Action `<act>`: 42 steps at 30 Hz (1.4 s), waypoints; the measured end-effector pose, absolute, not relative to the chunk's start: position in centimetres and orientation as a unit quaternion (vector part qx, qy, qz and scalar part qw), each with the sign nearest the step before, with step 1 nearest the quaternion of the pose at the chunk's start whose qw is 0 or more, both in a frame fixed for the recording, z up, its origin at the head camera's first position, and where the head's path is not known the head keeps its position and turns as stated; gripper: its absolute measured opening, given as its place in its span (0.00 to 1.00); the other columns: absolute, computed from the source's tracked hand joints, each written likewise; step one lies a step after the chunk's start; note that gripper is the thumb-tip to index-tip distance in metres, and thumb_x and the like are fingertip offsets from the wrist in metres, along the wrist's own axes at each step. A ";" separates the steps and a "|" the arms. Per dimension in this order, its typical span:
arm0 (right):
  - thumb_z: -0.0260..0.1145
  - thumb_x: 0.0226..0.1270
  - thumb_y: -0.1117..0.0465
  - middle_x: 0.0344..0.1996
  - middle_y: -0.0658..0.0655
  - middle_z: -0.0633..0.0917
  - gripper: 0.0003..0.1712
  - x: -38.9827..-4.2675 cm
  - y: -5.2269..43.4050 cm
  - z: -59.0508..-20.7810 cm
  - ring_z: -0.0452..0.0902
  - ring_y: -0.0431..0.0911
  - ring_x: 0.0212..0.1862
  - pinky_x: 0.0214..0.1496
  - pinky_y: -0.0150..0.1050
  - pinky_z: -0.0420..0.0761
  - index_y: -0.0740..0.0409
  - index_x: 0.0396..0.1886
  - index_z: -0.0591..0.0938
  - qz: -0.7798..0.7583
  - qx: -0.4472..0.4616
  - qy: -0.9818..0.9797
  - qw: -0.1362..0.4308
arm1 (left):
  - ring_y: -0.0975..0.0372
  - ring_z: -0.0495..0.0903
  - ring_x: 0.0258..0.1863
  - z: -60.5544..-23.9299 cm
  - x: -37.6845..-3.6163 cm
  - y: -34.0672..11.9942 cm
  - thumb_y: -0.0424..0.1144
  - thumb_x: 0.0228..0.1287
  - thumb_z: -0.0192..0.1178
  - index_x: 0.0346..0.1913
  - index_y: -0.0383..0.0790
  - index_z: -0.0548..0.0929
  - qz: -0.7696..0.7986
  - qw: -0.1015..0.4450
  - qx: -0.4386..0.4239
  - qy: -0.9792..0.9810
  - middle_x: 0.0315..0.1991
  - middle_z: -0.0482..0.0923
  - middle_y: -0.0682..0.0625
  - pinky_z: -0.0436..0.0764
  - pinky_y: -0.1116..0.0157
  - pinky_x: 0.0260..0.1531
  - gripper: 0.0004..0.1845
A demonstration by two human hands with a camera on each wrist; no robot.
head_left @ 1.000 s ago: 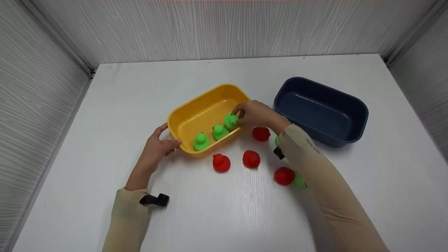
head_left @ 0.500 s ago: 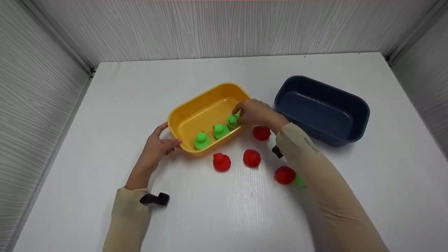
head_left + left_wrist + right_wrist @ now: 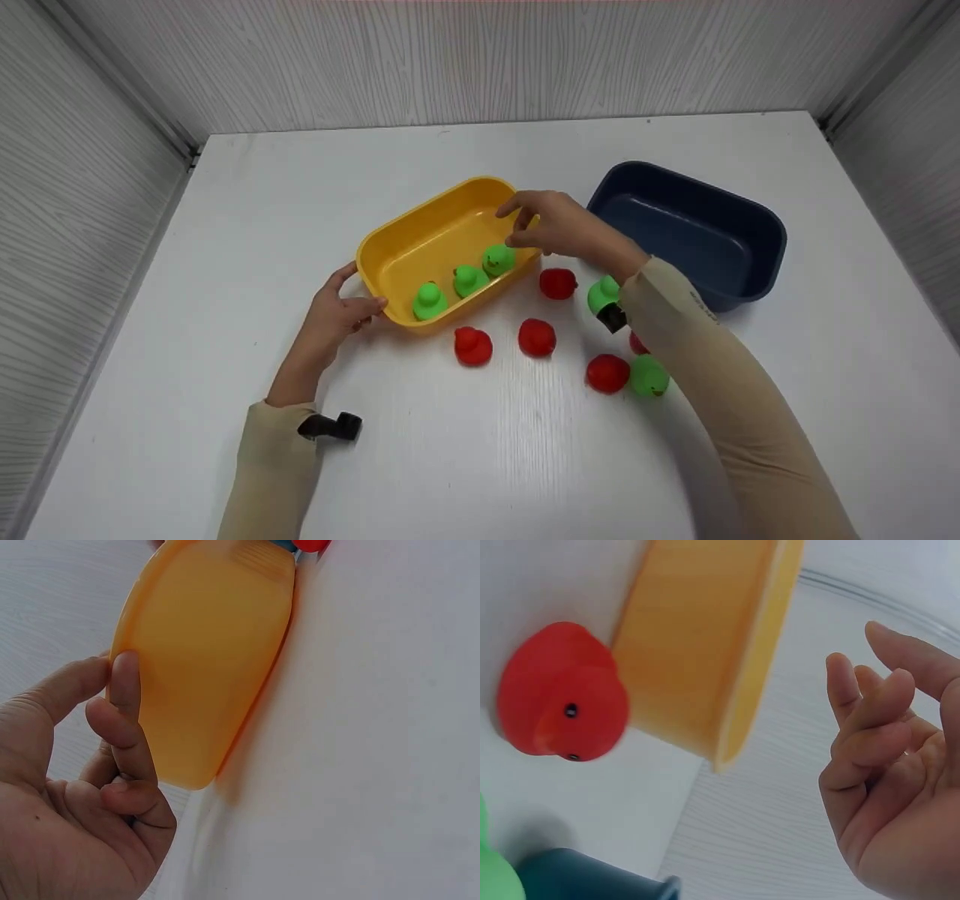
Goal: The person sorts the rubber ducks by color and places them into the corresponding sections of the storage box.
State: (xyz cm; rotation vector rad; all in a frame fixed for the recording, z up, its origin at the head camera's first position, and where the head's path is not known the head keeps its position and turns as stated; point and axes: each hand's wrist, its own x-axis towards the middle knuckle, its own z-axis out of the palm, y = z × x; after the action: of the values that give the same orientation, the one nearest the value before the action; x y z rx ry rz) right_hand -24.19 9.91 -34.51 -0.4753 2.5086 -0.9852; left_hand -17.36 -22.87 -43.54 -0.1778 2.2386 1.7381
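Note:
My left hand (image 3: 334, 322) pinches the near-left rim of a yellow plastic bin (image 3: 416, 211); the left wrist view shows thumb and fingertips of that hand (image 3: 82, 787) at the bin's wall (image 3: 202, 667). Inside the bin, three green rubber ducks (image 3: 430, 301) stand in a row along its near side. Over the bin's right end hovers my right hand (image 3: 559, 225), holding nothing, its thumb and forefinger apart. The rightmost green duck (image 3: 498, 260) lies just below it. In the right wrist view the hand (image 3: 900, 757) is also without any object, away from the bin's rim.
A navy blue bin (image 3: 690, 225) stands at the right. Several red rubber ducks (image 3: 537, 337) lie on the white table (image 3: 465, 465) in front of the bins. Two green ducks (image 3: 649, 375) are among them, near the right sleeve. The right forearm partly hides a red duck (image 3: 639, 343).
My right hand has let go of the rightmost green duck and risen up and away from it, fingers spread. The duck stays in the yellow bin. My left hand has kept its place.

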 end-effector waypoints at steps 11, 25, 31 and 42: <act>0.68 0.64 0.56 0.40 0.55 0.81 0.22 -20.4 12.2 -33.3 0.73 0.48 0.34 0.37 0.33 0.77 0.51 0.57 0.78 -0.366 -0.194 0.901 0.133 | 0.63 0.72 0.26 -43.5 -17.4 -22.9 0.42 0.62 0.65 0.76 0.46 0.50 0.597 0.153 -0.066 0.785 0.25 0.82 0.60 0.73 0.70 0.32 0.45; 0.69 0.62 0.54 0.32 0.52 0.81 0.24 -15.6 18.5 -37.7 0.70 0.48 0.29 0.28 0.29 0.70 0.53 0.57 0.78 -0.373 -0.193 0.903 0.090 | 0.63 0.72 0.26 -43.6 -17.4 -22.9 0.43 0.61 0.66 0.76 0.46 0.50 0.596 0.151 -0.069 0.785 0.26 0.82 0.59 0.73 0.70 0.31 0.45; 0.69 0.63 0.55 0.29 0.51 0.79 0.22 -13.8 21.7 -39.0 0.70 0.43 0.29 0.30 0.30 0.70 0.56 0.55 0.78 -0.382 -0.171 0.905 0.077 | 0.65 0.70 0.22 -44.0 -17.4 -23.2 0.40 0.61 0.66 0.75 0.44 0.51 0.607 0.147 -0.062 0.778 0.24 0.82 0.59 0.71 0.70 0.29 0.44; 0.71 0.60 0.54 0.29 0.51 0.79 0.22 -10.3 25.8 -40.3 0.70 0.41 0.25 0.25 0.31 0.70 0.55 0.53 0.79 -0.371 -0.157 0.906 0.130 | 0.64 0.71 0.24 -43.7 -17.4 -23.0 0.42 0.61 0.66 0.75 0.46 0.52 0.598 0.145 -0.066 0.786 0.25 0.81 0.59 0.72 0.70 0.30 0.44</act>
State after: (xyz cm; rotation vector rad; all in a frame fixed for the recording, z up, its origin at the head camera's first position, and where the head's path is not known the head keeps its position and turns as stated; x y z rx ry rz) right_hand -10.35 25.80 -40.31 -0.4554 2.6324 -1.0789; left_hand -17.44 -23.01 -43.74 -0.1900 2.2632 1.7220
